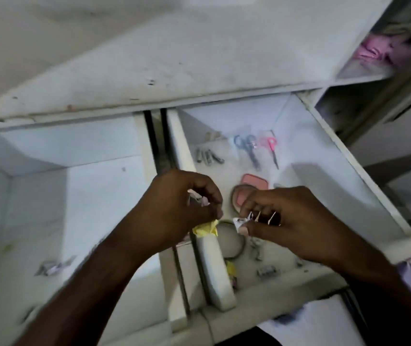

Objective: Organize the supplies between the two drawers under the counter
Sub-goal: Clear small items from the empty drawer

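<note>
Two white drawers stand open under the desk [149, 71]. Above the right drawer [324, 171], the left hand [187, 201] pinches small crumpled paper items with yellow paper at its fingertips; the right hand [281, 216] grips metal binder clips. Loose, springy clips could slip and scatter. Plastic-handled blue scissors [248, 149] and pink scissors [271, 149] lie flat behind. The left drawer [74, 196] holds one clip [52, 267].

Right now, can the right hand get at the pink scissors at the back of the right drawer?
Probably not yet: the right hand already pinches small clips. The path to the pink scissors looks free, with nothing lying on them and the right drawer pulled open.
</note>
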`<state>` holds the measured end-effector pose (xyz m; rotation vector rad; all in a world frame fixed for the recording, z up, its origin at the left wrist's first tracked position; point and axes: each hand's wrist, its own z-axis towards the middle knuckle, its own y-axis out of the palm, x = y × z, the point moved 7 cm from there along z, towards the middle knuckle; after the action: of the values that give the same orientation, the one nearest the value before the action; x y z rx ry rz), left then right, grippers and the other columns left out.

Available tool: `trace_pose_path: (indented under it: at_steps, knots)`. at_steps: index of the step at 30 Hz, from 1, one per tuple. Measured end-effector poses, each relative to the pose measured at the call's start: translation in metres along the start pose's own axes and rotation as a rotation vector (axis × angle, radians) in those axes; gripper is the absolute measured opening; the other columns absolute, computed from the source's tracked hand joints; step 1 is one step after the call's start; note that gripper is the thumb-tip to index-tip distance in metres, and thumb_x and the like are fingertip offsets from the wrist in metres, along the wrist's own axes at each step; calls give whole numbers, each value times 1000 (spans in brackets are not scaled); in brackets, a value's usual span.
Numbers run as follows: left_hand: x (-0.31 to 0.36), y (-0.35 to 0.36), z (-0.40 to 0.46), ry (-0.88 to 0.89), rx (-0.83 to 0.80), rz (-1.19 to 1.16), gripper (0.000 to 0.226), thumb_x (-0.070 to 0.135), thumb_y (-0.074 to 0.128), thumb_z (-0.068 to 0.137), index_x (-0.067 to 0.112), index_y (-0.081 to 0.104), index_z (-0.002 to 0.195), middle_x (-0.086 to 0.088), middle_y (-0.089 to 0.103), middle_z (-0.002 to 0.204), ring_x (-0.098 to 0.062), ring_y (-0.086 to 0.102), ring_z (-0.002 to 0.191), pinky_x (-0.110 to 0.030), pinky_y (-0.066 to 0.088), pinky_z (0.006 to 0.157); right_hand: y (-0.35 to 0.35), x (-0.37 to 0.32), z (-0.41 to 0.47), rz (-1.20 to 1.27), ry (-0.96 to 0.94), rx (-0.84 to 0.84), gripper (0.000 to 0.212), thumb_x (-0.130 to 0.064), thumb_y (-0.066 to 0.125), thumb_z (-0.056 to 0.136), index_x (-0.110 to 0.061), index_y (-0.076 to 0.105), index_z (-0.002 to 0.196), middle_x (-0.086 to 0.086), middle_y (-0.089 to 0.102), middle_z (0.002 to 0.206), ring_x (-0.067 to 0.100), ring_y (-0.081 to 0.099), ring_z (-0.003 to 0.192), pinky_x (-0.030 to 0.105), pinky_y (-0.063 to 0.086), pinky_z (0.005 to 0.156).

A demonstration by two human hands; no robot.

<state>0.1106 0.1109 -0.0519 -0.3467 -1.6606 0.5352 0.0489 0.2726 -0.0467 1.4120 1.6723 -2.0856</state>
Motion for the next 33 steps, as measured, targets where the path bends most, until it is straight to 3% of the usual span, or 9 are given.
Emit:
trace_pose_path:
  at_steps: [6, 10, 12, 15, 18, 20, 26, 30, 33]
  knots:
    - [12, 68, 13, 31, -120, 195, 3, 29, 76, 82, 31, 76, 85, 16, 69, 77, 7, 61, 70, -3, 40, 60, 15, 58, -40, -14, 262, -194, 14, -30, 77, 85, -30, 69, 96, -9, 76, 82, 0, 69, 74, 24, 55, 72]
    - [23, 82, 15, 15, -210, 215, 29, 36, 57, 97, 17, 75, 84, 2, 70, 70, -8, 63, 61, -31, 54, 65, 9, 69, -48, 25, 274, -181, 19, -5, 64, 90, -23, 68, 95, -8, 76, 73, 1, 71, 67, 20, 55, 69]
    - [24, 87, 15, -1, -294, 211, 34, 34, 50, 101, 11, 70, 84, -4, 68, 71, -17, 65, 64, -42, 56, 68, 3, 67, -46, 38, 266, -164, 18, -5, 70, 86, -22, 68, 90, -7, 74, 69, 1, 69, 63, 16, 51, 63]
    - [25, 92, 12, -13, -360, 207, 27, 26, 46, 103, 20, 70, 113, -5, 73, 88, -16, 71, 69, -39, 59, 67, -2, 62, -42, 2, 222, -135, 19, -9, 77, 80, -25, 70, 87, -7, 69, 68, 3, 65, 69, 10, 44, 58]
    - [26, 82, 9, -31, -298, 110, 33, 14, 45, 102, 22, 63, 128, -1, 72, 104, -15, 73, 64, -24, 57, 51, -10, 56, -37, 0, 156, -38, 19, -7, 73, 85, -25, 70, 89, -12, 67, 68, 5, 66, 67, 8, 43, 57]
    - [27, 67, 7, -21, -212, 78, 35, 6, 45, 101, 23, 65, 125, 5, 72, 101, -16, 71, 56, -17, 51, 47, -17, 42, -34, -9, 86, 26, 18, -8, 72, 87, -26, 70, 89, -15, 67, 71, 3, 67, 70, 8, 44, 61]
    - [6, -15, -28, -19, 107, 123, 26, 6, 53, 97, 25, 72, 98, 9, 71, 72, -9, 63, 48, -27, 55, 54, 12, -31, 1, -85, -203, -40, 10, -24, 66, 94, -28, 68, 103, -16, 67, 96, -1, 61, 90, 19, 50, 75]
    - [-38, -55, -53, -180, 187, 265, 24, 13, 54, 95, 30, 70, 90, 10, 70, 70, -7, 62, 50, -28, 54, 55, 62, -72, 18, -361, -466, -101, 31, -41, 61, 94, -25, 65, 120, -4, 62, 125, 13, 53, 119, 31, 47, 98]
    - [-94, -87, -82, -365, 135, 517, 17, 27, 56, 96, 36, 66, 107, 12, 72, 94, -5, 67, 77, -26, 53, 74, 116, -90, 31, -611, -618, -257, 56, -62, 51, 90, -24, 58, 130, 9, 53, 144, 28, 41, 140, 51, 37, 113]
